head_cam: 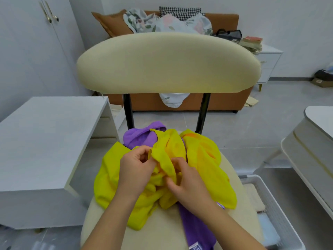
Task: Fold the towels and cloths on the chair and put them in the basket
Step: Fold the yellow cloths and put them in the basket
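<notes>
Beside the left edge of the chair, a white box-shaped cabinet (45,138) is seen. On the cream padded chair seat (162,230) a crumpled bright yellow microfibre cloth (203,159) is heaped across the middle. It lies over a purple cloth (138,136) that shows at the seat's rear edge and runs to its front edge. A raised fold of the yellow cloth is pinched by the left hand (137,170), fingers curled, and gripped just beside it by the right hand (187,184). The step in hand is judged to be finding the cloth's edge. This edge would best be traced to two corners, lifted clear of the purple cloth and shaken flat before folding. A white perforated plastic basket (277,212) stands by the seat's right edge, with folded pieces inside.
</notes>
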Demonstrator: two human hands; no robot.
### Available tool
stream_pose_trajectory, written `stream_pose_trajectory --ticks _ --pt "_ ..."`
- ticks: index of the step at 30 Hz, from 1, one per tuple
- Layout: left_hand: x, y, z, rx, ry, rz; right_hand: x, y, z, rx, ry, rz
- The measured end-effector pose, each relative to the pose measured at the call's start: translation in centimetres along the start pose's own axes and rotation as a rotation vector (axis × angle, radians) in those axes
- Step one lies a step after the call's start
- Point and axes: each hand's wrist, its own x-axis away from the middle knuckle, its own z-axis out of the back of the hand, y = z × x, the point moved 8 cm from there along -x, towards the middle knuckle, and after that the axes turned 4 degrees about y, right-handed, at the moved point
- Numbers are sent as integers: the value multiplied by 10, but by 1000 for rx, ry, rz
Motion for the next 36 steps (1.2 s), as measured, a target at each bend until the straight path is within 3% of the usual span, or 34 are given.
stream_pose_trajectory --ticks 8,11,13,15,17,19,22,24,27,29,33,36 --pt "0 13 16 -19 155 -79 -11 15 45 -189 260 -176" --pt "1 3 -5 -119 -118 -105 -13 10 45 -336 105 -198" --pt "9 -28 -24 -448 -398 -78 -11 3 36 -557 -148 -245" --pt "17 -54 -32 -714 -506 -52 -9 5 36 -493 -284 -250" --pt "10 -48 -24 -745 -343 -64 -11 20 47 -206 -190 -212" --pt "-4 -35 0 -603 -82 -5 -12 30 56 178 -111 -130" --pt "-17 -28 37 -422 162 115 -10 57 44 506 -229 -189" --pt "-14 -21 59 -405 299 129 -15 64 45 528 -155 -178" --pt "-8 -14 85 -468 438 175 -20 63 65 299 51 -315" --pt "-15 -23 81 -536 286 192 -18 59 72 204 72 -376" --pt "-1 -51 21 -673 -355 143 -8 50 59 253 -91 -349" --pt "11 -43 -1 -823 -379 -57 -10 36 63 395 -37 -178"
